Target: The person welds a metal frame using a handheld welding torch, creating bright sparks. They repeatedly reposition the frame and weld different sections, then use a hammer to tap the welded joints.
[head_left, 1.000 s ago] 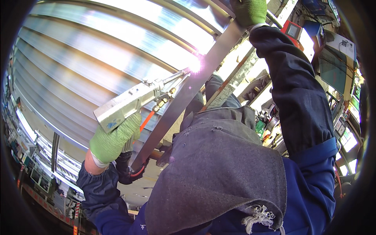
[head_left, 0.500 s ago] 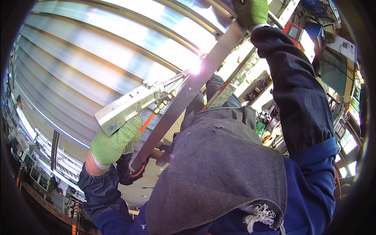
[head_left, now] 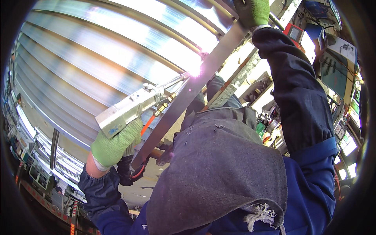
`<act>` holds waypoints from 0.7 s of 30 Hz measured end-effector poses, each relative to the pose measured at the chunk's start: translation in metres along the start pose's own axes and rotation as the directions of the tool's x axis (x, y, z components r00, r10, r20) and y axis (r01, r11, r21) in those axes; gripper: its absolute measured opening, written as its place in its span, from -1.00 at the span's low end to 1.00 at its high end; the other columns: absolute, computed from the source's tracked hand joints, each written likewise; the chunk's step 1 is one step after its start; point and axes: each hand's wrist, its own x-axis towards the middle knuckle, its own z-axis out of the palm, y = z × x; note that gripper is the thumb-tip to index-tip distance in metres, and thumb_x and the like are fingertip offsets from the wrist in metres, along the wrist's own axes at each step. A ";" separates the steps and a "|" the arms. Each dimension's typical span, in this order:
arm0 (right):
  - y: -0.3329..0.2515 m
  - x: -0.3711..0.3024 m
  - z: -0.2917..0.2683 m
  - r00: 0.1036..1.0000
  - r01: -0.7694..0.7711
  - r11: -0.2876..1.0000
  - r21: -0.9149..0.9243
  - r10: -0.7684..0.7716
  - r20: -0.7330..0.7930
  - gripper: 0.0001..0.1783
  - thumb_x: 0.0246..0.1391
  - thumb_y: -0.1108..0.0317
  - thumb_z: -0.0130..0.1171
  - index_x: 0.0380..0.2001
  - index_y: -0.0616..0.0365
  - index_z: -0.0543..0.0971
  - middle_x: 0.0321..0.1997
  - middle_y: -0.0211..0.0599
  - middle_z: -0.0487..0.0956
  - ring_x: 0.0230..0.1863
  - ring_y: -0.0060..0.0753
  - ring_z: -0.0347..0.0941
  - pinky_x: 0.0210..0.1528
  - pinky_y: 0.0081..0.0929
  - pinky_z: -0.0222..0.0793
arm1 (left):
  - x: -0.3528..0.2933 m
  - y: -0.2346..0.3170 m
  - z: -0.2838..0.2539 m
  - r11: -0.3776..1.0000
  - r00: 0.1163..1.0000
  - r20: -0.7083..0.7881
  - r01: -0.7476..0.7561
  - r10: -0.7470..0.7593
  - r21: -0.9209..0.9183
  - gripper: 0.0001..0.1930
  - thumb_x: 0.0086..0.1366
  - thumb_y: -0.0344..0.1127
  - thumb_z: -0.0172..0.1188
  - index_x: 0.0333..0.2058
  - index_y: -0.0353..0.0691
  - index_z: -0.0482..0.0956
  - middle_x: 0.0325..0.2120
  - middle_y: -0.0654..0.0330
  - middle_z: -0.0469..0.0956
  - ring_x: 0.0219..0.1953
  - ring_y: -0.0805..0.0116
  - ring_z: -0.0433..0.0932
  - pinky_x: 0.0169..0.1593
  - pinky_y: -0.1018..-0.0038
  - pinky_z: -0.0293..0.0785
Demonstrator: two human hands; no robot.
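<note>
My left hand [head_left: 117,145], in a green knit glove, is wrapped round the handle of a silver handheld welding gun [head_left: 127,107]. An orange hose [head_left: 147,125] and brass fittings run along the gun's underside. Its nozzle [head_left: 175,81] meets the edge of a flat metal bar [head_left: 176,105], where a bright pink-white glare hides the contact spot. My right hand [head_left: 253,13], also green-gloved, lies at the bar's far end by the top rim of the picture. Its fingers are mostly cut off there. Parallel metal slats [head_left: 98,58] join the bar from the left.
A dark grey apron [head_left: 223,164] covers my front. A red box with a screen [head_left: 293,33] and a grey-green machine cabinet [head_left: 337,66] stand at the far right. Another metal strip [head_left: 235,74] slants beside the bar. Racked metal lengths [head_left: 62,160] lie at the left.
Very little differs. The gun and my left hand sit almost where they were, and the glare at the nozzle persists. My right hand stays at the bar's far end.
</note>
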 end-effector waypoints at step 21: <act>-0.014 0.003 -0.010 0.993 0.016 0.987 0.159 0.003 -0.119 -0.63 0.11 0.37 0.36 0.02 0.09 0.67 -0.07 -0.02 0.68 -0.10 0.15 0.59 -0.07 -0.01 0.49 | -0.024 -0.017 0.002 0.998 0.992 -0.125 -0.007 0.015 0.062 -0.72 0.45 -0.13 0.30 -0.11 -0.26 0.64 -0.49 0.27 0.60 -0.48 0.48 0.55 -0.41 0.51 0.43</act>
